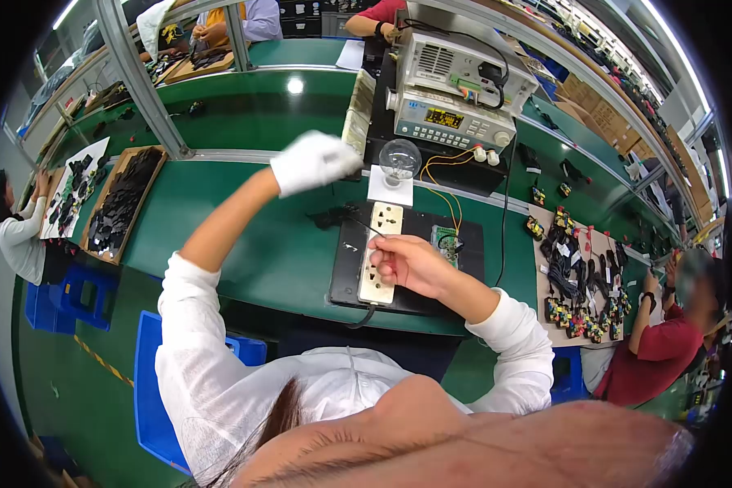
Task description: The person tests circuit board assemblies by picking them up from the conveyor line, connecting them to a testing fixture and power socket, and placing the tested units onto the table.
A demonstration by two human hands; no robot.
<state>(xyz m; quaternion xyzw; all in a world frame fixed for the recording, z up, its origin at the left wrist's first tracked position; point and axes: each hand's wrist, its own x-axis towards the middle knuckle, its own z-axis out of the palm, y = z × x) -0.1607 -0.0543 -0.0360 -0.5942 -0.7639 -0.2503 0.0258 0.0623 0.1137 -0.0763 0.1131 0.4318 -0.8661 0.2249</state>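
My left hand [319,163], in a white glove, is raised over the bench left of a clear glass bulb [400,161] on a white base. Motion blurs its fingers, so their grip cannot be made out. My bare right hand [405,264] is closed in a pinch over a white power strip [388,215], at the end of a thin black cable [369,228]. This cable runs toward a dark bundle [330,217] left of the strip. Beside the right hand lies a small green circuit board [445,241] on a black board [473,244].
Bench instruments [455,122] stand behind the bulb, with orange wires leading down. At right, a board [555,325] carries black cables and small yellow parts. A tray of black pieces [124,203] sits at left. A metal post [138,81] rises there. Co-workers sit around.
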